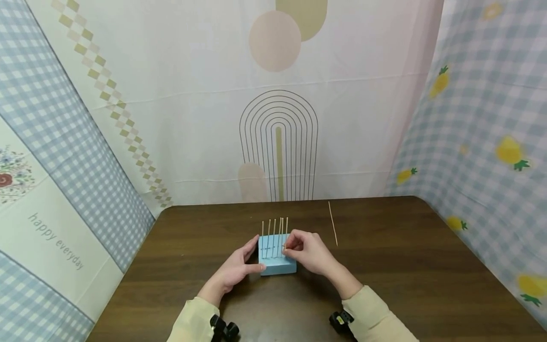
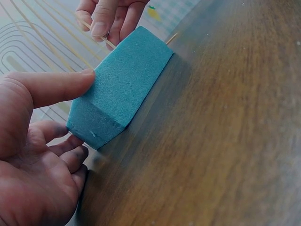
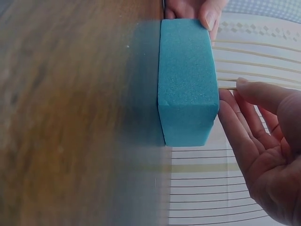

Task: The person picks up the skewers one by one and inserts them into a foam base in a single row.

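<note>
A light blue foam block (image 1: 278, 269) sits on the brown table, with several thin wooden sticks (image 1: 268, 232) standing upright in its top. My left hand (image 1: 232, 270) grips the block's left side; in the left wrist view its thumb (image 2: 61, 88) lies on the near upper edge and the other fingers reach around the end. At the block's right side, my right hand (image 1: 311, 251) pinches one wooden stick (image 3: 227, 88) low down between thumb and fingers, close to the foam. Those fingers partly hide where that stick meets the block.
One loose wooden stick (image 1: 333, 224) lies on the table (image 1: 384, 266) to the right, near the back edge. A patterned white cloth (image 1: 205, 142) hangs behind the table, with checked cloths (image 1: 478, 118) at both sides.
</note>
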Demonstrator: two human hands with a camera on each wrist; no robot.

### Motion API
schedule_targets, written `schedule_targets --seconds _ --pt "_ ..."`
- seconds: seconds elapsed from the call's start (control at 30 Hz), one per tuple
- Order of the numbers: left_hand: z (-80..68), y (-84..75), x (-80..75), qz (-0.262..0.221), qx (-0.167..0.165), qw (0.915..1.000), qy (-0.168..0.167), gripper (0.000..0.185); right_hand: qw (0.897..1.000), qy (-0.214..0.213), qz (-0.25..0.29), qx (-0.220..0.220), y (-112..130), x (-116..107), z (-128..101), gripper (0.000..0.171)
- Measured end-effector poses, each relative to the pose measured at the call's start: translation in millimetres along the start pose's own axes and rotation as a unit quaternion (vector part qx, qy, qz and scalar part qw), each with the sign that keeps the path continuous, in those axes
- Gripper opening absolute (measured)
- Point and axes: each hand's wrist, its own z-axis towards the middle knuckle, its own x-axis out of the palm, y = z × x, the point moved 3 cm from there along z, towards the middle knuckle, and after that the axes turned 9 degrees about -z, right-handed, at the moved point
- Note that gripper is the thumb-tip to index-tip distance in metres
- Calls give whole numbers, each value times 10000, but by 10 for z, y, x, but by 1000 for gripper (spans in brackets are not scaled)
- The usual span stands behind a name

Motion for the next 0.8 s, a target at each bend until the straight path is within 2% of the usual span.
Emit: schedule_targets --seconds 0.3,0.8 --pt "-2 -18 2 13 -8 10000 -20 95 9998 113 -126 -146 -30 2 12 13" --pt "1 -18 -11 -19 -35 10000 7 96 9992 368 78 -124 -52 -65 15 21"
